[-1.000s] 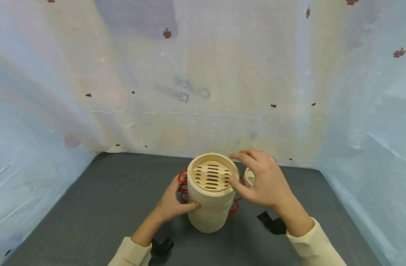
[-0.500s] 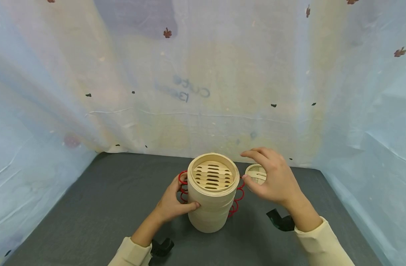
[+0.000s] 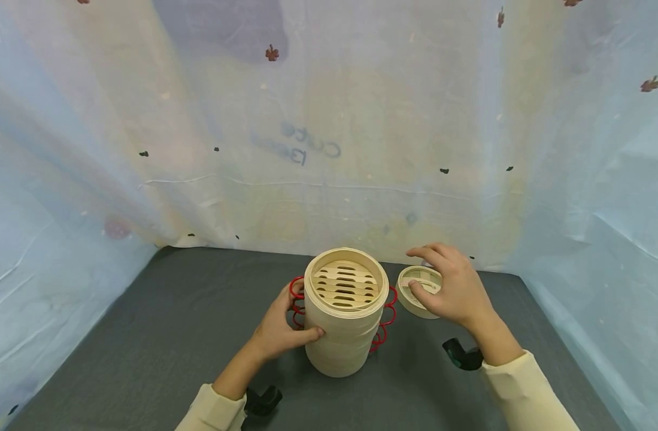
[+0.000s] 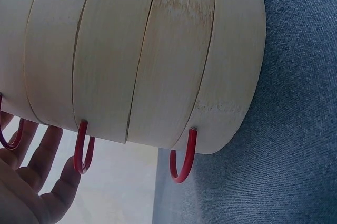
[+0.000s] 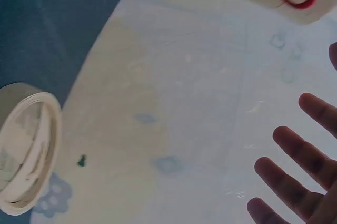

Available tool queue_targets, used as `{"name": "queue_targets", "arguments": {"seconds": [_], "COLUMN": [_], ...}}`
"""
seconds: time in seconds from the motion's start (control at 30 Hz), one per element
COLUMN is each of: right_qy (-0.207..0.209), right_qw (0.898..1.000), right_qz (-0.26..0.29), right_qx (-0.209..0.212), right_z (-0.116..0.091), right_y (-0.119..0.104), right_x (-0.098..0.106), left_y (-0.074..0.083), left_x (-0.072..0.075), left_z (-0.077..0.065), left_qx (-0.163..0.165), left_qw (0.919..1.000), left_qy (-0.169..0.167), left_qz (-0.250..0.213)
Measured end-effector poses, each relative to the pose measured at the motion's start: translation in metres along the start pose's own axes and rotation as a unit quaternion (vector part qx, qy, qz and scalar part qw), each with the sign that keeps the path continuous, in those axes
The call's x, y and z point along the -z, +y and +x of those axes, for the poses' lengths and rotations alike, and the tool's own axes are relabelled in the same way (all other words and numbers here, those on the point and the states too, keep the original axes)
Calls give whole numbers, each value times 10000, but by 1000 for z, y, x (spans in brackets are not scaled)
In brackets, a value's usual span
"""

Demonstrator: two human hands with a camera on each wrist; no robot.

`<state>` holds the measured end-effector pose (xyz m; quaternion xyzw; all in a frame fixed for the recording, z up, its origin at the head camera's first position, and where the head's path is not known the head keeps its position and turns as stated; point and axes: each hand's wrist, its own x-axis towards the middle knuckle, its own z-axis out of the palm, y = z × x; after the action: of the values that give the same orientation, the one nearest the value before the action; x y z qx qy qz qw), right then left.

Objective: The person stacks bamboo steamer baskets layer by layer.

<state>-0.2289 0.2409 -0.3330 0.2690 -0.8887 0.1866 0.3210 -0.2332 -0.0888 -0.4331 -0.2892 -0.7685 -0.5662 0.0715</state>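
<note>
A tall stack of round bamboo steamers (image 3: 342,335) stands upright on the dark table, its slatted top tier uncovered. Red ring handles (image 4: 184,155) run down both of its sides. My left hand (image 3: 282,326) holds the stack from the left, thumb on the front and fingers behind the red rings. To the right of the stack lies a round bamboo lid (image 3: 413,306) with a strap handle on top. My right hand (image 3: 452,287) hovers over the lid's right part and hides some of it. Its fingers (image 5: 300,153) are spread and hold nothing.
Dark grey cloth (image 3: 161,347) covers the table. A pale printed sheet (image 3: 329,197) hangs behind it, and bluish sheets (image 3: 619,281) close off the sides. Black wrist mounts (image 3: 264,400) sit below each hand.
My right hand has moved from the stack's top rim to the right, away from it, uncovering more of the lid. The left hand and the stack stay in place.
</note>
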Motion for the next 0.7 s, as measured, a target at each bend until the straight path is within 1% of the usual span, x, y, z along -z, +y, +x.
{"name": "queue_targets", "arguments": {"seconds": [0.2,0.53,0.7], "right_qy": [-94,-254,-421], "right_qw": [9998,9982,9962], "right_qz": [11,-4,-61], "right_qx": [-199,-550,-764], "right_z": [-9,-20,-27], "right_y": [16,32,39], "right_x": [-8,-17,-23], "left_y": [6,5,5], "left_x": [0,-1,-1], "left_z": [0,0,1], "left_qx": [57,36,36], "left_qw": [10000,10000,10000], "left_qy": [5,-24,-26], "left_qz": [68,76,75]}}
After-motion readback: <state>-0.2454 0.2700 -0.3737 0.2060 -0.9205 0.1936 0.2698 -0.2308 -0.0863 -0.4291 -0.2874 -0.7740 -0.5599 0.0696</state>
